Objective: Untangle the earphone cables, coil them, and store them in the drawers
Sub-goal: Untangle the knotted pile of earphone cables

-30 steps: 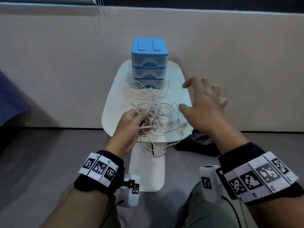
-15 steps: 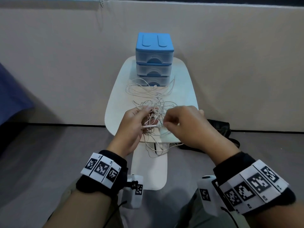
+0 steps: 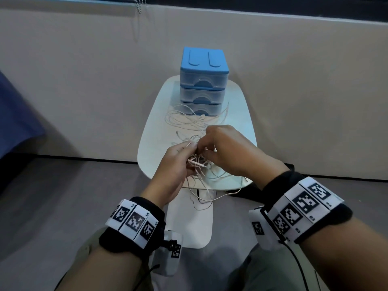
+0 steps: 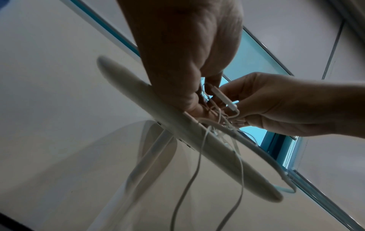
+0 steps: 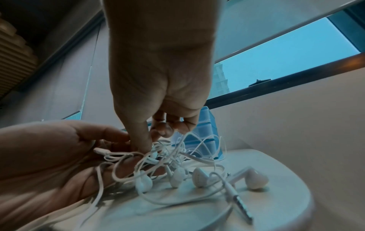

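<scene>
With your left hand point(image 3: 174, 162) and right hand point(image 3: 225, 150) both pinching the limp, snag-prone cables point(image 3: 197, 162) mid-frame, hold near the knot and ease loops apart gently.

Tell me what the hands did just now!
The right hand, open in the air before, came left and down and now pinches the cables. The left hand kept holding the tangle. The drawers stayed shut on the table.
</scene>
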The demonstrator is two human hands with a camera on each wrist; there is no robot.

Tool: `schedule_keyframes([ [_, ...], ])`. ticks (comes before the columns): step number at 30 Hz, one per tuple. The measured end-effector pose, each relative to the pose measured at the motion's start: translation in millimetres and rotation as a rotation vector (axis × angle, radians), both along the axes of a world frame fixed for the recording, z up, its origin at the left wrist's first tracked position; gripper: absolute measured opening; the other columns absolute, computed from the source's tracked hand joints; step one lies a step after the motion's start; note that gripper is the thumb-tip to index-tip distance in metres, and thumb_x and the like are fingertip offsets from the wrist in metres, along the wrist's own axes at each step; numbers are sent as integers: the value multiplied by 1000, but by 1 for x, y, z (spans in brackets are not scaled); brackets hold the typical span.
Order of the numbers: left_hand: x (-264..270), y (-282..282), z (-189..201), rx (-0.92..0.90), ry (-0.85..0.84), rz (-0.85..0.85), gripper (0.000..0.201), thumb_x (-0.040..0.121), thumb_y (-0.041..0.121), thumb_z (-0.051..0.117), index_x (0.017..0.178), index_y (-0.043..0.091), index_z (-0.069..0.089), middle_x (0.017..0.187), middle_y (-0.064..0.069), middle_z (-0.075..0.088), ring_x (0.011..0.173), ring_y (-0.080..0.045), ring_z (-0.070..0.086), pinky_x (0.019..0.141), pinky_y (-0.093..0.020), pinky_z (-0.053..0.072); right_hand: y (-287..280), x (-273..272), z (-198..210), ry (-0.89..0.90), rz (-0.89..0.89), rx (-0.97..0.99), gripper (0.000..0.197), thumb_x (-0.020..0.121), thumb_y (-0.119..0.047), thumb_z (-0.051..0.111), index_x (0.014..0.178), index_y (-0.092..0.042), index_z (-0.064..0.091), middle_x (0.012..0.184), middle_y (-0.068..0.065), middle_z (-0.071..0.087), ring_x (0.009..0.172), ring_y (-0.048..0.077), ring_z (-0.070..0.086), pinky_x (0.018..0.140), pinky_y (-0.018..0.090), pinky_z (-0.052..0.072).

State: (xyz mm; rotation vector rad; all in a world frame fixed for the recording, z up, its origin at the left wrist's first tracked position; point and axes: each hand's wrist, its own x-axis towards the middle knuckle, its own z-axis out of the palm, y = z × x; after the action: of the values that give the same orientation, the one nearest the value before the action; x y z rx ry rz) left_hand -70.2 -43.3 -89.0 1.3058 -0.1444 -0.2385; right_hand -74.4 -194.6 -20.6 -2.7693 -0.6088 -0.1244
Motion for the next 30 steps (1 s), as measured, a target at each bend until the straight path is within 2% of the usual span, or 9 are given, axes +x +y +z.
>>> schedule_keyframes([
  [4, 1, 2, -2, 24, -10, -11, 23, 103, 3, 46, 101, 2, 68, 88, -19, 63, 77, -29, 59, 62, -35, 47, -1, 3, 2, 21, 31, -68, 14, 88, -12, 70, 93, -23, 75, 87, -7, 51, 86, 21, 57, 76, 40, 51],
  [8, 0, 3, -3, 17, -37, -47, 32, 98, -9, 48, 108, 7, 73, 95, -15, 69, 88, -30, 62, 68, -32, 50, -6, 7, 2, -35, 18, -19, 7, 87, -16, 72, 90, -22, 74, 86, -8, 55, 81, 15, 53, 75, 37, 50],
  [11, -1, 2, -4, 17, -50, -37, 32, 100, -5, 51, 107, 14, 76, 95, -12, 70, 87, -25, 64, 73, -35, 49, -9, 10, -1, -70, 20, 47, 6, 84, -17, 76, 85, -21, 72, 81, -11, 54, 74, 7, 49, 70, 32, 46],
  [14, -2, 2, -2, 0, -45, -35, 21, 105, 7, 52, 107, 6, 73, 94, -14, 67, 87, -25, 61, 65, -26, 54, -10, 14, -6, -92, 20, 75, 10, 80, -16, 78, 81, -20, 69, 73, -15, 51, 69, 3, 50, 64, 25, 38],
  [18, -1, 0, -1, -29, -14, 16, 33, 110, 23, 46, 104, 5, 73, 88, -14, 69, 72, -20, 63, 60, -26, 53, -11, 16, -8, -116, 26, 127, 8, 80, -14, 80, 82, -19, 74, 77, -14, 55, 69, 0, 52, 65, 20, 40],
  [21, 0, -1, -4, -13, -6, 39, 32, 110, 20, 46, 99, 6, 72, 86, -13, 69, 71, -22, 65, 63, -32, 51, -12, 15, -9, -157, 22, 151, 9, 81, -14, 81, 85, -21, 77, 79, -9, 62, 72, 10, 56, 70, 33, 49],
  [23, 1, -2, -6, 5, -13, 41, 28, 108, 15, 48, 100, 2, 72, 86, -13, 70, 71, -22, 65, 65, -34, 50, -13, 14, -9, -180, 17, 160, 8, 83, -18, 82, 88, -22, 77, 78, -10, 63, 71, 9, 57, 70, 34, 52],
  [27, 1, -3, -5, 0, -13, 48, 24, 106, 10, 52, 102, 4, 75, 89, -13, 71, 69, -19, 66, 71, -37, 49, -16, 11, -11, -199, -18, 188, 11, 84, -26, 82, 91, -24, 74, 71, -16, 59, 66, -2, 54, 65, 26, 47],
  [30, 3, -2, -7, -13, -13, 38, 26, 106, 13, 52, 102, 6, 77, 92, -16, 68, 75, -25, 63, 74, -42, 47, -18, 5, -10, -98, 19, 193, 14, 82, -20, 80, 94, -27, 75, 68, -15, 62, 66, -2, 57, 63, 17, 42],
])
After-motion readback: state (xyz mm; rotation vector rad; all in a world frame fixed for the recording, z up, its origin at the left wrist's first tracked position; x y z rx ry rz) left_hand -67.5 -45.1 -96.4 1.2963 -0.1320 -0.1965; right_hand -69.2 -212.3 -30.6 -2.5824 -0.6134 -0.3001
